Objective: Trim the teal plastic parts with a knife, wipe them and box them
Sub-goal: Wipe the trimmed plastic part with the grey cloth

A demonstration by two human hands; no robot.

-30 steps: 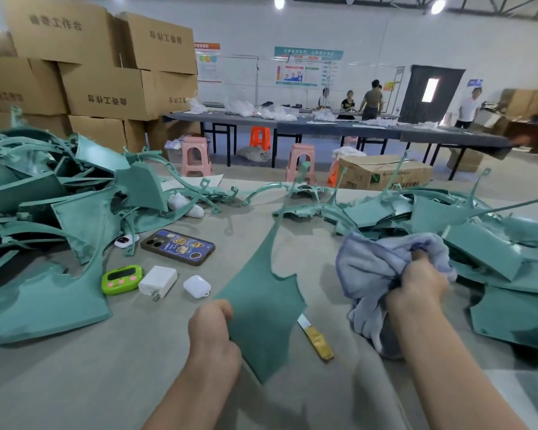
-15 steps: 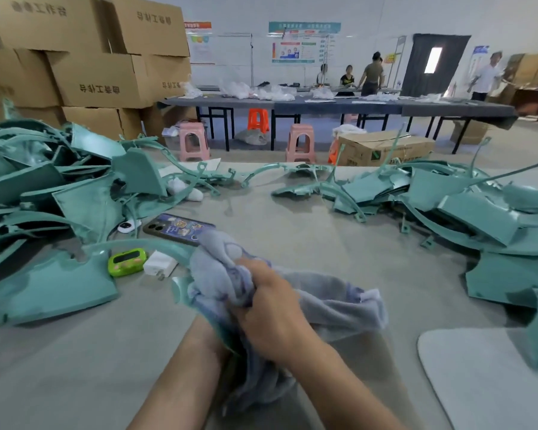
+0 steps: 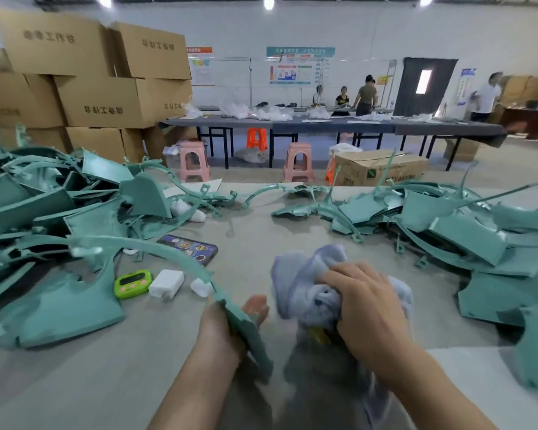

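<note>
My left hand (image 3: 230, 324) grips the near end of a long curved teal plastic part (image 3: 156, 252), which arcs up and to the left over the table. To its right, my right hand (image 3: 364, 302) clutches a bunched grey-blue cloth (image 3: 305, 283) just apart from the part's near edge. A yellow knife handle (image 3: 319, 335) peeks out from under the cloth. Piles of teal parts lie at the left (image 3: 53, 212) and at the right (image 3: 466, 234) of the table.
A phone (image 3: 193, 248), a green timer (image 3: 132, 283), a white charger (image 3: 166, 283) and a small white case (image 3: 201, 287) lie left of my hands. A white pad (image 3: 491, 389) sits at the near right. Cardboard boxes (image 3: 106, 97) stack up at the far left.
The cloth in my right hand has swung from over the part to its right side. The held part now shows edge-on, and the camera has tilted up.
</note>
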